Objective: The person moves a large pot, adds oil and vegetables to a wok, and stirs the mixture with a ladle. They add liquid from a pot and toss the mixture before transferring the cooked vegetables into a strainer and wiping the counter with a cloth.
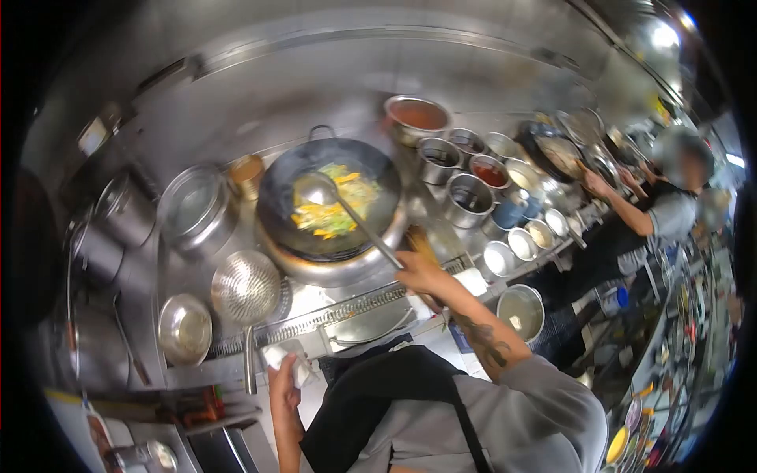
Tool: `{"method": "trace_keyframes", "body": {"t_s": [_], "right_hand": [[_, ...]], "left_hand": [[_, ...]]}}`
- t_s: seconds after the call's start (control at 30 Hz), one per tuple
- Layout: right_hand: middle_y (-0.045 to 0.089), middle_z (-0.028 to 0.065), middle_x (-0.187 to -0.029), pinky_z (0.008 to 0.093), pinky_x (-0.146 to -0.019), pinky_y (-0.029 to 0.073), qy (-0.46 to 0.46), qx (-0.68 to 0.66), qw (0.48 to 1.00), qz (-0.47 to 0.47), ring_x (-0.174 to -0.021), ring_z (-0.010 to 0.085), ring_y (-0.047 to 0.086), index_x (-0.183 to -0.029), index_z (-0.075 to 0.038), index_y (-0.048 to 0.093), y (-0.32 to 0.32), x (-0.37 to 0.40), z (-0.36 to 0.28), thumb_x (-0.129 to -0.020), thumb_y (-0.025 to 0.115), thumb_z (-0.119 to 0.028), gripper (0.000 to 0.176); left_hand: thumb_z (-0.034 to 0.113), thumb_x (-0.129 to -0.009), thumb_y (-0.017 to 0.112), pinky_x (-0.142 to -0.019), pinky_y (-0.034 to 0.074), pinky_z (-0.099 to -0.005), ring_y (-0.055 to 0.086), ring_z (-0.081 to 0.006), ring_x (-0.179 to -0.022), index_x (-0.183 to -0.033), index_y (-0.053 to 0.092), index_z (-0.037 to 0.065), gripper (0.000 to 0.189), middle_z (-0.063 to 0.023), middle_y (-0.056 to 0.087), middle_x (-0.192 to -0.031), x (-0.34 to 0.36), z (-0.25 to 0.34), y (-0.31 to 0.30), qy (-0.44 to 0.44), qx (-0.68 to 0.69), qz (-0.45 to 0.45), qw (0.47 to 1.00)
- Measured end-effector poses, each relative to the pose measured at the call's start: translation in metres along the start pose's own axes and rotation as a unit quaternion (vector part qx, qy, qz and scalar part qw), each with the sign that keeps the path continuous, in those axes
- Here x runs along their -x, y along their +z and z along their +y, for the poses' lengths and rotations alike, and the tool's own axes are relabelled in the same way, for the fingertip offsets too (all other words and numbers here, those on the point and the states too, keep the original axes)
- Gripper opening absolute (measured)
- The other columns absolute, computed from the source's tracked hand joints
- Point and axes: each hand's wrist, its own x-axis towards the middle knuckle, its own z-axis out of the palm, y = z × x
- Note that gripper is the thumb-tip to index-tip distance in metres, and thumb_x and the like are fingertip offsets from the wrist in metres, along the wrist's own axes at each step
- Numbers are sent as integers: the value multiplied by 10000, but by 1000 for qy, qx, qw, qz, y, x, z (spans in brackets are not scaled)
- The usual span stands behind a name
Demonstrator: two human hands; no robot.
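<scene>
- Ladle (315,189) lay over veg (326,232) in wok (276,185).
- R hand (424,274): fingers clamped on ladle handle, well back, prob. vs heat.
- L hand (281,388): fingers closed round white cloth (300,369), maybe vs hot metal.
- Strainer (244,285) nr wok, handle twd person, prob. for reach.

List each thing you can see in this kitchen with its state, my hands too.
Wok: uncovered, food inside
Food: cut up, in the wok
Ladle: held, head down in the wok
Right hand: closed on the ladle
Left hand: closed on the cloth
Cloth: bunched
Strainer: handle past the counter's edge
Sauce bowl: uncovered, orange-red contents
Far wok: uncovered, food inside
</scene>
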Motion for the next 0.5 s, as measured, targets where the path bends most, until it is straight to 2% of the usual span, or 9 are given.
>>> {"method": "trace_keyframes", "body": {"t_s": [0.07, 0.1, 0.13, 0.17, 0.27, 0.37, 0.47, 0.5], "right_hand": [[609, 90, -700, 303, -468, 470, 32, -66, 997, -35, -495, 143, 570, -1207, -8, 565, -9, 4, 2, -795, 576, -71, 417], [611, 95, -702, 306, -474, 471, 35, -42, 998, -40, -497, 150, 570, -1210, -5, 562, -13, 1, 6, -796, 578, -77, 421], [612, 99, -703, 309, -480, 472, 40, -19, 998, -44, -499, 157, 569, -1212, -1, 560, -16, -6, 11, -796, 580, -83, 424], [614, 104, -704, 312, -485, 473, 43, 3, 998, -44, -500, 164, 569, -1215, 2, 557, -17, -10, 14, -797, 582, -89, 428], [620, 130, -724, 336, -509, 481, -101, 154, 979, 86, -517, 195, 580, -1217, 19, 547, -13, -15, 21, -796, 592, -110, 443], [604, 155, -706, 366, -607, 500, -162, 222, 936, 221, -651, 245, 622, -1018, 34, 592, 3, -22, 41, -777, 571, -94, 273], [603, 147, -696, 360, -595, 489, 6, 82, 993, 82, -638, 239, 618, -991, 35, 568, -13, -3, -4, -779, 568, -96, 249], [602, 147, -696, 359, -560, 482, 28, 29, 997, 60, -588, 229, 600, -1054, 35, 559, -19, -2, -1, -789, 573, -99, 298]], "left_hand": [[143, -845, 624, -651, 554, -399, 641, -271, -748, -1157, 474, 28, 365, -143, 621, -897, 6, 6, -2, -14, -11, 8, 1000], [137, -849, 618, -644, 555, -398, 642, -270, -748, -1157, 475, 33, 355, -141, 619, -897, 9, 10, 3, -23, -16, 8, 1000], [133, -834, 644, -604, 531, -313, 655, -209, -720, -1095, 530, 13, 309, -119, 656, -870, 16, 15, 9, -9, 8, 11, 1000], [131, -841, 633, -611, 539, -337, 649, -226, -722, -1116, 512, 22, 320, -124, 642, -877, 16, 13, 5, -6, 8, 10, 1000], [128, -854, 608, -621, 556, -388, 639, -261, -725, -1156, 476, 35, 342, -133, 612, -885, 13, 9, -1, 4, 15, 5, 1000], [129, -851, 607, -611, 556, -391, 641, -261, -715, -1150, 476, 23, 344, -136, 612, -871, 13, 8, -1, 13, 29, 2, 1000], [126, -843, 618, -620, 552, -376, 643, -252, -717, -1130, 491, 9, 334, -130, 619, -864, 11, 5, -1, 10, 31, 0, 999], [119, -839, 628, -637, 549, -361, 644, -243, -729, -1114, 507, 4, 321, -123, 627, -870, 13, 9, 2, 2, 33, 3, 999]]}}
